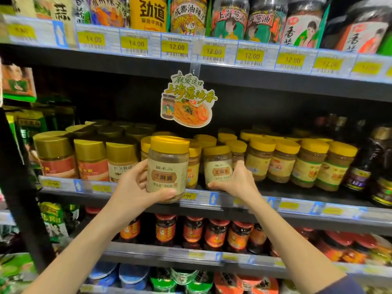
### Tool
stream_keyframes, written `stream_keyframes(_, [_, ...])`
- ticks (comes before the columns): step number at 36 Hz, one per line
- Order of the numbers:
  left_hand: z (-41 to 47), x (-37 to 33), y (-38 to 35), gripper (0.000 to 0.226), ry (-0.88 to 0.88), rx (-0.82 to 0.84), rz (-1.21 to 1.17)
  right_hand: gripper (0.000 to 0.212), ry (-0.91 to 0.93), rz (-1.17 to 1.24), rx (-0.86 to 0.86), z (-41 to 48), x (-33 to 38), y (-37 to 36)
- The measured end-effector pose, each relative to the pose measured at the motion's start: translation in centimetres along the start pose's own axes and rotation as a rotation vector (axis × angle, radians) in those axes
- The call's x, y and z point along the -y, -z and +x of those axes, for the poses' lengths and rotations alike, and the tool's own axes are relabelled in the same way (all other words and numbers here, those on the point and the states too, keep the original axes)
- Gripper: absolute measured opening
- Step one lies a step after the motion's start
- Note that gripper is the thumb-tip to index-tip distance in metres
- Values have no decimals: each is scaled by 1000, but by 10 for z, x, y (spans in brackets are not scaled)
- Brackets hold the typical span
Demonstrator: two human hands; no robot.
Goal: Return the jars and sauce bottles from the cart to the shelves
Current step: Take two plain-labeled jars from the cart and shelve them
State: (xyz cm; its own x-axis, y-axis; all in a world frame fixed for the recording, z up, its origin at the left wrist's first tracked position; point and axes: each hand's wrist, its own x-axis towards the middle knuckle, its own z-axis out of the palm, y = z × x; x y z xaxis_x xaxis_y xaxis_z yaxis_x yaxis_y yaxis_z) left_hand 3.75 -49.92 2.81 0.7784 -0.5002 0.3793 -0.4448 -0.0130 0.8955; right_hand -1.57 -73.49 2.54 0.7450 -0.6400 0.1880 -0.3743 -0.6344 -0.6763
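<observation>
My left hand (135, 185) grips a sesame paste jar (167, 166) with a yellow lid and beige label, held upright just in front of the middle shelf (297, 205). My right hand (237, 181) wraps around a second jar of the same kind (217, 166), which stands on the shelf edge among other yellow-lidded jars. The two jars are about a jar's width apart. The cart is out of view.
Gold-lidded jars (91, 160) stand to the left on the same shelf, dark sauce bottles (379, 166) to the right. A paper promo sign (188, 100) hangs from the shelf above. Red chili jars (214, 234) fill the shelf below.
</observation>
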Motion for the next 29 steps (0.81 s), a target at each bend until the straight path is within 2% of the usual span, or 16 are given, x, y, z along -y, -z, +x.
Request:
stream_keyframes(4, [0, 3, -3, 72, 17, 17, -15, 89, -19, -31, 28, 1, 1, -1])
stream_keyframes(10, [1, 7, -9, 71, 36, 46, -41, 83, -11, -67, 35, 1, 3, -5])
stream_keyframes(20, [-1, 11, -24, 76, 52, 100, -36, 88, -4, -102, 12, -2, 3, -6])
stream_keyframes(25, [-2, 10, -33, 78, 59, 105, -50, 123, 45, -25, 154, 7, -3, 11])
stream_keyframes(29, [-1, 7, -41, 76, 46, 108, -57, 89, 108, 63, 162, 8, 0, 49])
